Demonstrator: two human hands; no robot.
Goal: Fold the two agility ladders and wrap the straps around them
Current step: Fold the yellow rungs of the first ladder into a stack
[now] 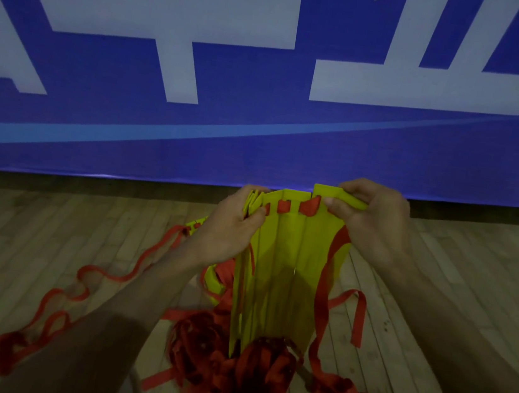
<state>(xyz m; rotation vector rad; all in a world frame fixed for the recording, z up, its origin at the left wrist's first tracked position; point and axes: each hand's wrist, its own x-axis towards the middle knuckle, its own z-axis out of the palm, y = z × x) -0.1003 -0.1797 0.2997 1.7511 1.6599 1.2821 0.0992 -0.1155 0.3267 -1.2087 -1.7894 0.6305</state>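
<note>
Rungs (282,265) stand gathered at six o'clock. The left hand (235,222) clamps the stacked ends, the right hand (376,225) pinches another, likely squaring them — straps (74,287) trail toward eight o'clock.

Red straps (247,376) partly off-frame below

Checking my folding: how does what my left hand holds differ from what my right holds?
The left hand grips a bunched stack of yellow rungs; the right hand pinches a single rung. The left hand's stack sits lower; the right hand's rung stands raised. Both belong to one ladder with red straps.
</note>
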